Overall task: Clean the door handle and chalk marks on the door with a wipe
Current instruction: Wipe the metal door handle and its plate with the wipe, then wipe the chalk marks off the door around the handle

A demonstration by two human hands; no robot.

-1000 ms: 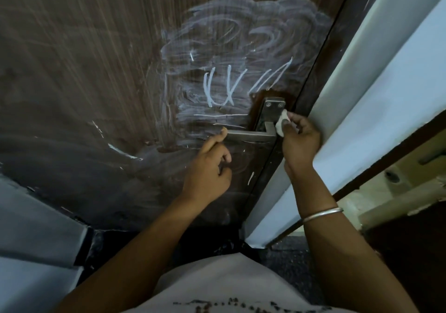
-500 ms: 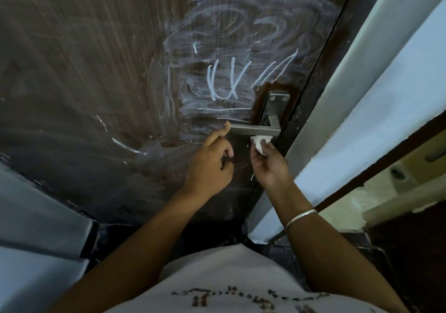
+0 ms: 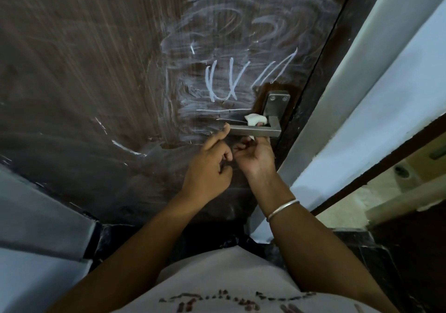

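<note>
White wipe [image 3: 255, 120] held behind handle [image 3: 253, 132] by right hand [image 3: 253, 158].

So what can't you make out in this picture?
Head view:
Right hand fingertips: behind the door handle lever.
Wipe: mostly hidden by the lever and fingers.
Left hand: touching or pinching the lever's end, unclear.
Shirt print: cut off by the bottom edge.
Room at right: dim, blurred.

Indoors, likely a home, wooden door [image 3: 84, 71], lever handle [image 3: 255, 132], painted wall [image 3: 386, 83]
</note>
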